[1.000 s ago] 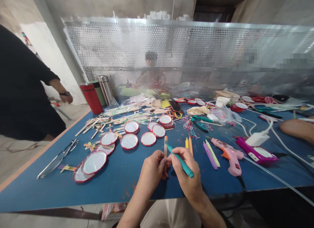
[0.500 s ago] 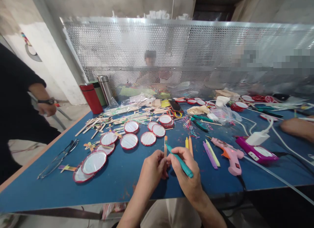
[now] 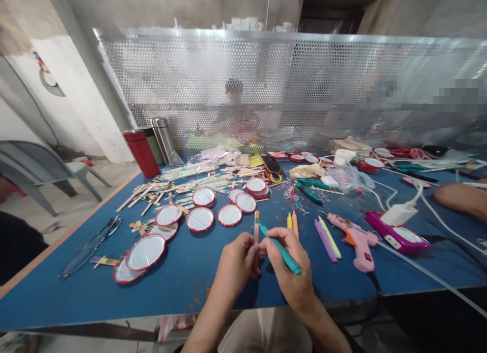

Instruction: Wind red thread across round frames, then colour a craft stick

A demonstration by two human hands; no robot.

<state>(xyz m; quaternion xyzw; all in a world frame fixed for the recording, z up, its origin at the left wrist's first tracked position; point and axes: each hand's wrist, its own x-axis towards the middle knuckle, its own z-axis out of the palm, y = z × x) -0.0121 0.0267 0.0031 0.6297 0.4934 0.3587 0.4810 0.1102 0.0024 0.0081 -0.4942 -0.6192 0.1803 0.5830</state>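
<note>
Your view, left edge: black-clad person, withdrawn from upper left; dark shape (image 3: 19, 246), remaining at lower left; grey chair (image 3: 32, 157), newly exposed.

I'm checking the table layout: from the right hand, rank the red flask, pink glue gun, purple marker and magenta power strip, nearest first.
From the right hand:
1. Purple marker, just to its right.
2. Pink glue gun, farther right.
3. Magenta power strip, beyond the gun.
4. Red flask, far left, toward the back.

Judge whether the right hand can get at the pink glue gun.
Probably yes: only the purple marker and pale yellow marker lie between the right hand and glue gun, though the hand holds a teal marker.
</note>
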